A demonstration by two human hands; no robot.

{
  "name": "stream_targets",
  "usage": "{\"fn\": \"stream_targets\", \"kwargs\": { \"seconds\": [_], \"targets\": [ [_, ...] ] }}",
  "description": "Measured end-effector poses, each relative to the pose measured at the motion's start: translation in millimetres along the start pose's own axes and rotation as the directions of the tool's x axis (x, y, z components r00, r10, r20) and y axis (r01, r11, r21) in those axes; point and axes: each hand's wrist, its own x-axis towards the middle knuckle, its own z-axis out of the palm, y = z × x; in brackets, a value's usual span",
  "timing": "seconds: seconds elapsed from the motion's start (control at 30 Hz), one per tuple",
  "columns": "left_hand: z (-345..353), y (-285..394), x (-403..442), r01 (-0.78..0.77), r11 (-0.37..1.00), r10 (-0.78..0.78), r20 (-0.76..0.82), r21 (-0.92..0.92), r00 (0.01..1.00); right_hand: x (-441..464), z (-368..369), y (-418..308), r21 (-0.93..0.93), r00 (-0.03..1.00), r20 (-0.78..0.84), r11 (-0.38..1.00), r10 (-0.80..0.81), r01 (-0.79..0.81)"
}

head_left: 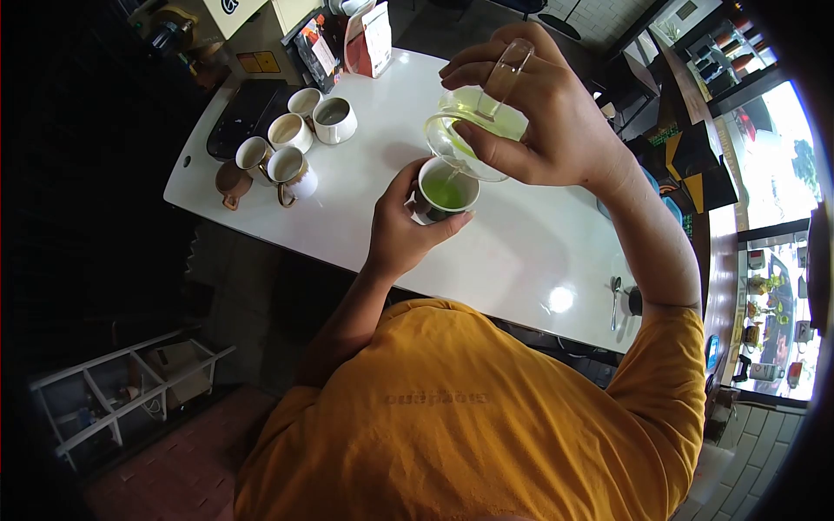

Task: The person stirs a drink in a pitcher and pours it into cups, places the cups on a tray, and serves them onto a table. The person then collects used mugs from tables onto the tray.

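Note:
My left hand (401,227) is wrapped around a cup (443,208) with a white inside and a dark outside, which holds green liquid (445,193). Above it, my right hand (560,113) grips a clear glass jug (448,154), its fingers at the glass handle (512,68) and its thumb against the side. The jug is tilted over the cup, and pale green liquid shows inside it. A thin stream runs from its rim into the cup.
Several ceramic mugs (293,174) stand together on the white table (373,108) at the left, beside a black tray (239,122). Packaged bags (369,42) stand at the back. A spoon (615,302) lies near the right edge, beside a small dark object (635,301).

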Motion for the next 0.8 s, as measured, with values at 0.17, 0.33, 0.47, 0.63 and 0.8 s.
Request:
{"fn": "stream_targets", "kwargs": {
  "seconds": [0.17,0.33,0.47,0.63,0.8],
  "targets": [
    [0,1,-1,-0.01,1.0,0.01,0.004,0.029,1.0,-1,1,-1,-0.003,1.0,0.011,1.0,0.002,-0.002],
    [1,0,-2,-0.004,0.998,0.003,0.009,0.056,1.0,-3,3,-2,-0.001,1.0,-0.007,1.0,0.005,-0.005],
    [3,-2,-1,-0.015,0.999,0.015,0.007,0.043,1.0,-3,2,-3,0.017,1.0,0.013,1.0,0.021,-0.021],
    [10,-5,-1,-0.078,0.997,0.075,-0.093,-0.03,0.993,-4,1,-2,0.022,1.0,-0.002,1.0,0.008,-0.008],
    [10,-5,-1,-0.087,0.996,0.086,-0.103,-0.005,0.991,-4,1,-2,0.008,1.0,-0.012,1.0,0.0,0.001]
  ]
}}
